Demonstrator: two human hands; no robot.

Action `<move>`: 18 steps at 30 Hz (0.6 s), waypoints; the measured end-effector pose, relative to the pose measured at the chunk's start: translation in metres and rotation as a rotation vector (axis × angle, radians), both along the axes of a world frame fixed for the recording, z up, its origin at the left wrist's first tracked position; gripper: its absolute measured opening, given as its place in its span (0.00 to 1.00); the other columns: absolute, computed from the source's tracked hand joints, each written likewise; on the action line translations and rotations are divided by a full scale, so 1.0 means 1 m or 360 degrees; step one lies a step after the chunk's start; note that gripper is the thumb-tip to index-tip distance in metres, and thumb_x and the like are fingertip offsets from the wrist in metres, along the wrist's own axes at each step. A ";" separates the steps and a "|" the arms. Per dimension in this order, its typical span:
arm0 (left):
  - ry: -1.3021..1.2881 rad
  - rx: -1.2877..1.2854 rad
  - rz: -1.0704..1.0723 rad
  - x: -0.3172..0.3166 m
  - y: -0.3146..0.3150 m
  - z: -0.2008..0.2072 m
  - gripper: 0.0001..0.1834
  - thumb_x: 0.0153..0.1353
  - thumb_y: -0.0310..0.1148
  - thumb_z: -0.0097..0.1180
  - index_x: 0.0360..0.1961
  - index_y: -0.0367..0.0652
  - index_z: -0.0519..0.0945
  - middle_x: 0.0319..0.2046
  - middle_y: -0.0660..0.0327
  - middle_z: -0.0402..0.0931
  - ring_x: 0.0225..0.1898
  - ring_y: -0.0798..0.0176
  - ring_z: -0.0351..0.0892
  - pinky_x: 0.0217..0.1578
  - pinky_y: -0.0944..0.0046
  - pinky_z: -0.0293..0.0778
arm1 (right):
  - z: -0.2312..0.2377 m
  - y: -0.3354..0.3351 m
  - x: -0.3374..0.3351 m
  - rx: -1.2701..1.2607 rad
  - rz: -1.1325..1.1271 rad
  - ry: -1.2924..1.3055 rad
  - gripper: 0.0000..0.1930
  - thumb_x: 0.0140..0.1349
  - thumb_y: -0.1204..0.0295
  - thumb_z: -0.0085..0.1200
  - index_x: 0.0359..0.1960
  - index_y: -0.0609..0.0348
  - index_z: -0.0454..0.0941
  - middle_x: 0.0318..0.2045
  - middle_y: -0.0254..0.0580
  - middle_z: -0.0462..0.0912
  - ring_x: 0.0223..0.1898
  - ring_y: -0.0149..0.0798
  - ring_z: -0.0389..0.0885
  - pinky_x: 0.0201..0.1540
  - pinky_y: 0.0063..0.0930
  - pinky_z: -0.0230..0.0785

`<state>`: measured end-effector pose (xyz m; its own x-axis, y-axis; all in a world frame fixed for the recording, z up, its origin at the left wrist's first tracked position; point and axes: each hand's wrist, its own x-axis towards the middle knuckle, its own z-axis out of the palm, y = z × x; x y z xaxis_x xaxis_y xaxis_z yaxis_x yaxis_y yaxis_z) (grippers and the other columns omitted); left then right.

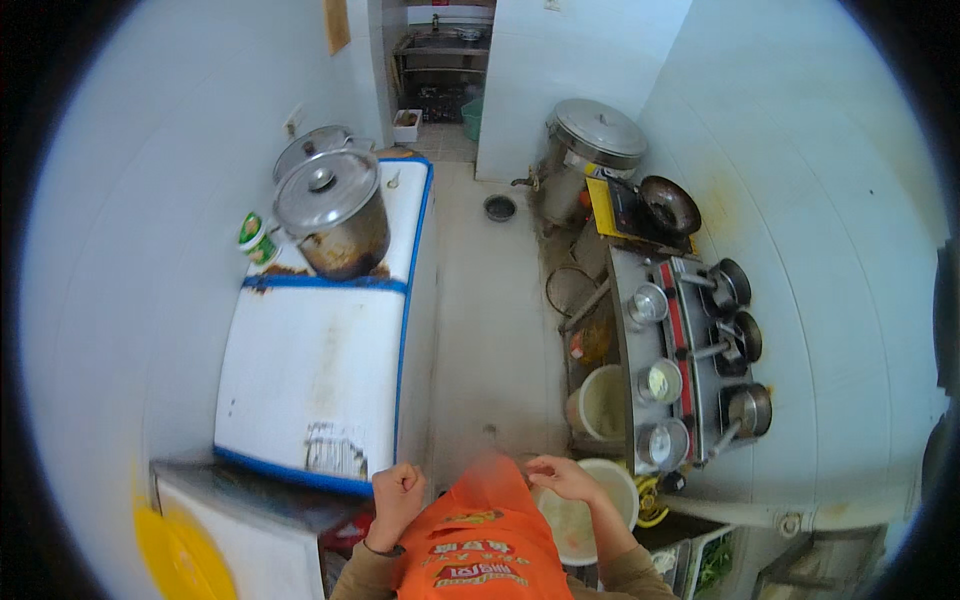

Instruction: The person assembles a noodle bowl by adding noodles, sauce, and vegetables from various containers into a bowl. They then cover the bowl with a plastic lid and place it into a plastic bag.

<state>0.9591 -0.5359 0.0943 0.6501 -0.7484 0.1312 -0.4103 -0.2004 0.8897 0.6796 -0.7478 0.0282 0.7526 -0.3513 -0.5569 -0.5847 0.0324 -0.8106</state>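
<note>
My left hand (398, 492) is curled into a fist, with nothing seen in it, beside the orange apron (470, 540) that I wear. It is close to the near end of a white chest freezer (310, 370) with blue trim. On the other side of the apron, my right hand (563, 478) has its fingers loosely bent and apart, and nothing shows in them. Below that hand stands a pale bucket (622, 492) with whitish contents, partly covered by the arm.
A large lidded pot (340, 225) and a green-white tub (258, 240) stand on the freezer. Along the right run a stove with several pans (750, 410), metal bowls (662, 445) and a wok (668, 207). Beyond are a big steel drum (598, 135) and a black floor basin (499, 208).
</note>
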 end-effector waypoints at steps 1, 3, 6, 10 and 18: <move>0.0017 0.0003 -0.0005 0.013 -0.028 -0.006 0.23 0.57 0.18 0.61 0.17 0.41 0.58 0.15 0.63 0.50 0.21 0.73 0.50 0.20 0.67 0.54 | -0.007 -0.030 0.011 -0.0120 0.0028 -0.0073 0.20 0.71 0.64 0.59 0.59 0.61 0.77 0.50 0.46 0.85 0.50 0.39 0.84 0.51 0.35 0.76; 0.0049 0.0043 -0.0079 0.043 -0.083 -0.017 0.22 0.56 0.18 0.61 0.17 0.40 0.59 0.13 0.62 0.54 0.19 0.71 0.52 0.19 0.66 0.56 | -0.021 -0.093 0.034 -0.0217 0.0043 -0.0204 0.20 0.71 0.65 0.59 0.59 0.61 0.77 0.49 0.47 0.85 0.50 0.38 0.84 0.51 0.35 0.76; 0.0057 0.0096 -0.0141 0.080 -0.182 -0.023 0.21 0.56 0.19 0.61 0.18 0.40 0.59 0.13 0.56 0.56 0.16 0.66 0.54 0.19 0.62 0.60 | -0.034 -0.205 0.084 -0.0455 0.0052 -0.0291 0.21 0.70 0.65 0.60 0.60 0.60 0.75 0.47 0.46 0.85 0.48 0.38 0.84 0.50 0.34 0.76; -0.0048 0.0068 -0.0275 0.139 -0.318 -0.010 0.21 0.55 0.19 0.61 0.18 0.41 0.58 0.14 0.55 0.56 0.16 0.66 0.53 0.18 0.63 0.59 | -0.013 -0.366 0.164 -0.0664 -0.0038 -0.0256 0.24 0.68 0.66 0.60 0.63 0.60 0.70 0.46 0.49 0.86 0.47 0.42 0.85 0.50 0.36 0.76; -0.0018 0.0112 -0.0149 0.255 -0.538 -0.006 0.24 0.56 0.20 0.62 0.17 0.42 0.57 0.13 0.64 0.52 0.19 0.74 0.51 0.17 0.65 0.53 | 0.091 -0.696 0.358 -0.1004 -0.0071 -0.0362 0.34 0.66 0.68 0.58 0.71 0.64 0.59 0.48 0.59 0.85 0.49 0.59 0.84 0.52 0.45 0.76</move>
